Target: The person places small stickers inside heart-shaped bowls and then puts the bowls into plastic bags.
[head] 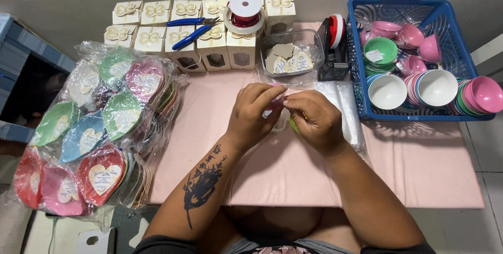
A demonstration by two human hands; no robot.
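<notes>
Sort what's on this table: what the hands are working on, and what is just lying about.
In hand:
left hand, right hand, small wrapped piece between them

Lying about:
pliers
ribbon spool
white boxes
blue basket of bowls
tape dispenser

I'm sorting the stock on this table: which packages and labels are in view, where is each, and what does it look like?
Gift boxes: back of table, two rows, cream cubes with bow tops.
Wrapped heart dishes: left pile, clear film, green, pink, blue, red, heart labels.
Clear tub: back centre, holding loose heart-shaped labels, beige and white.
Label on green bowl: blue basket, small, white.
</notes>
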